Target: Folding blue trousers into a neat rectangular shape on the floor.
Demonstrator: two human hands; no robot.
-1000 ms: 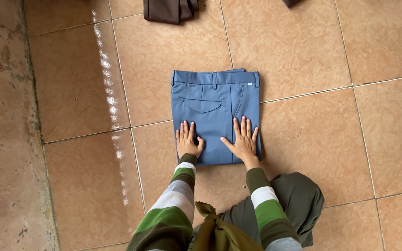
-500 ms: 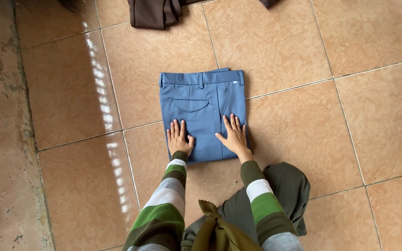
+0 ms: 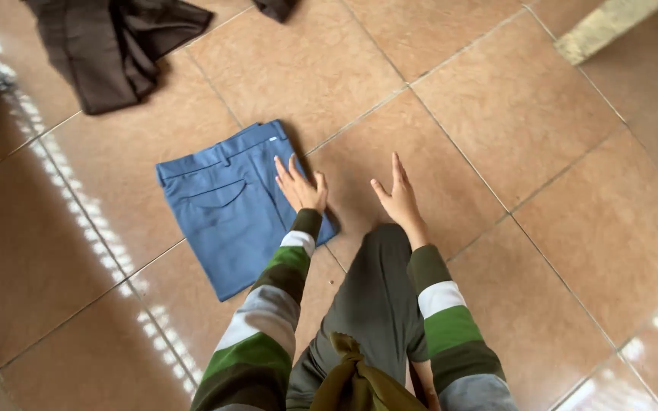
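Right hand: lifted off the folded blue trousers since earlier, now hovering open-fingered over tile beside them. Left hand: fingers spread, resting at the trousers' right edge. Dark garment lying beyond.

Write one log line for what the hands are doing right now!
left hand: flat on folded blue trousers | right hand: open above tiled floor

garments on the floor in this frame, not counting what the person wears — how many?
3. Folded blue trousers under the left hand; a crumpled dark brown garment at top left; a dark piece cut by the top edge. More may lie out of frame.
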